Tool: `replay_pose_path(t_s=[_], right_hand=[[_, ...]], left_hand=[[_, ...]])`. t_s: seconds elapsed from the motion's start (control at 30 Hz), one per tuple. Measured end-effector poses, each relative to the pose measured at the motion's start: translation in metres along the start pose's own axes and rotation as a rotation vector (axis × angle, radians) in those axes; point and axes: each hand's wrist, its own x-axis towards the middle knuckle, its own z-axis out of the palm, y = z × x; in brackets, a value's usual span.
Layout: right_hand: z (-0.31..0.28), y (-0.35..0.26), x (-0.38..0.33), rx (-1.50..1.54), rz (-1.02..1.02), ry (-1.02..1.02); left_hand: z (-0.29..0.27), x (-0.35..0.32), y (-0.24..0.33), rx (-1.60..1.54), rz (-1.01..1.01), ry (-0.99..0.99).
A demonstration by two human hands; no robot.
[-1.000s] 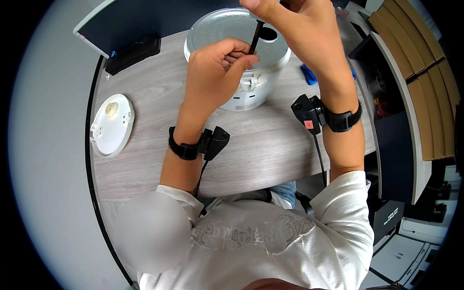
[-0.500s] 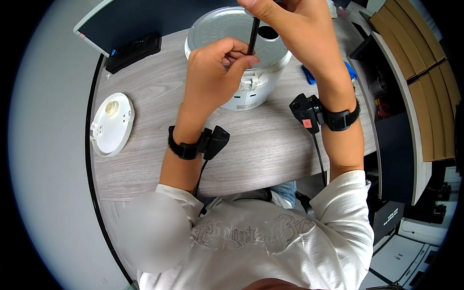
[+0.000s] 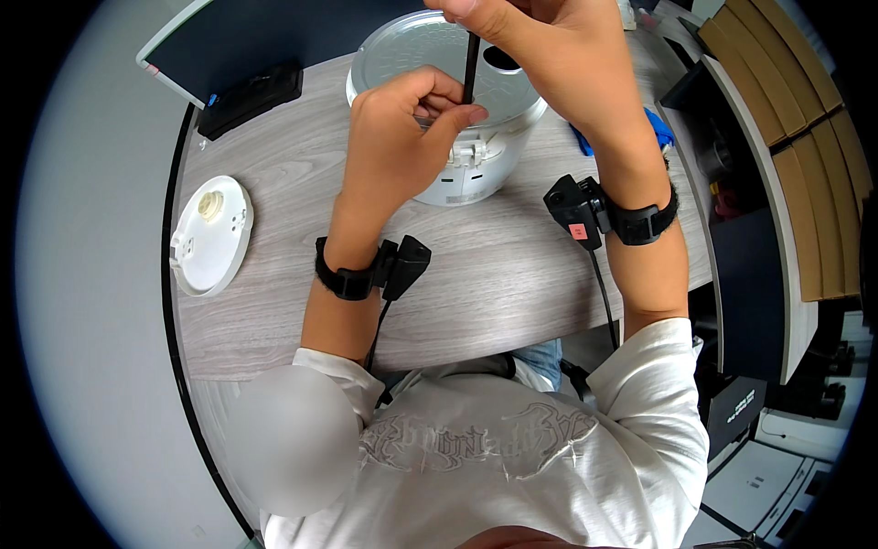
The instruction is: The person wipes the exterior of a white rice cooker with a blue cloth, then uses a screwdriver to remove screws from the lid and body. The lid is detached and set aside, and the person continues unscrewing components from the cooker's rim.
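Note:
A round white appliance, like a rice cooker [image 3: 485, 178], stands at the far middle of the table, its grey, dimpled metal top [image 3: 389, 59] facing up with a dark round opening [image 3: 499, 59]. Over the top, a slim black rod [image 3: 471, 69], shaped like a screwdriver shaft, is held nearly upright. My right hand [image 3: 562, 55] grips its upper end, partly cut off by the frame's edge. Low on the rod, my left hand [image 3: 402, 133] is closed with thumb and fingers pinching around it, close to the appliance's front hinge [image 3: 471, 152]. The rod's lower tip is hidden by my fingers.
At the left of the table lies a white oval cover [image 3: 201, 252] with a cream round part on it. A monitor [image 3: 274, 37] and a black box [image 3: 251, 101] stand behind. A blue item [image 3: 657, 131] sits beyond my right wrist; shelves with cardboard boxes [image 3: 768, 73] line the right.
Both hands and the rod have shifted very slightly left in the picture, along with the whole view. The grip on the rod looks the same.

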Motion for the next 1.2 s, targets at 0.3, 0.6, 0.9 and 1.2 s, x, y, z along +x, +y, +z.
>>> replay_pose_path(t_s=[0.3,0.6,0.9,1.2], right_hand=[[-0.004,0.003,0.001,0.02,-0.029,0.064],[0.003,-0.015,-0.003,-0.209,0.005,0.078],[0.02,-0.025,-0.003,0.083,0.018,0.186],[0.002,-0.026,-0.002,-0.327,-0.004,0.116]], left_hand=[[-0.001,0.002,-0.005,-0.116,0.054,-0.011],[0.001,0.001,0.0,0.024,0.048,0.023],[0.0,0.0,-0.006,-0.093,-0.004,-0.011],[-0.002,0.001,0.0,0.022,0.044,0.003]])
